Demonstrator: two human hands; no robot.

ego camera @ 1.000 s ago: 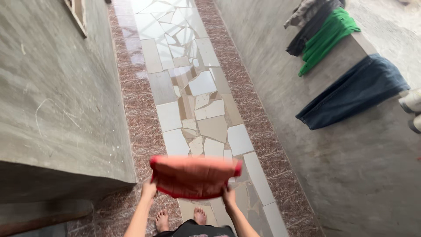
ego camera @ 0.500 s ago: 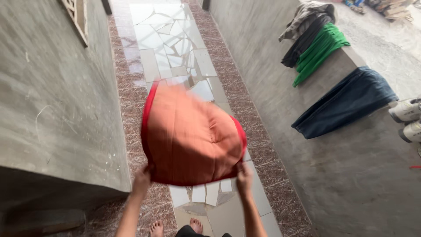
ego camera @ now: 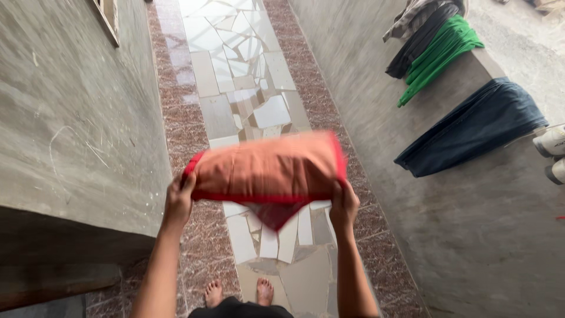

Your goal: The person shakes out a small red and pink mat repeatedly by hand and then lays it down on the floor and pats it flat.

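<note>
Looking down through the head camera, we see our own two bare arms raised in front of us, holding an orange cloth (ego camera: 268, 168) with a red border stretched out flat in mid-air above the floor (ego camera: 235, 70). The cloth is blurred, so its folds are hard to read; a darker red corner hangs from its lower edge. It touches nothing but our hands.

Our left hand (ego camera: 178, 199) is closed around the cloth's left end, fingers curled over the red hem. Our right hand (ego camera: 344, 202) is closed on the right end in the same way, pinching the edge. Neither hand is open at all; both grip the fabric firmly and hold it taut between them.

We judge the step in hand to be shaking or spreading the cloth. A next move would call for keeping both ends gripped and level so the hanging corner does not drag.

Below, our bare feet (ego camera: 240, 291) stand on a floor of pale broken tiles edged with reddish-brown stone. A grey concrete ledge lies to the left. To the right, draped over the top edge of a low concrete wall (ego camera: 376, 76), are a green garment (ego camera: 441, 50), a dark one beside it, and a dark blue garment (ego camera: 477, 126), well apart from us.
</note>
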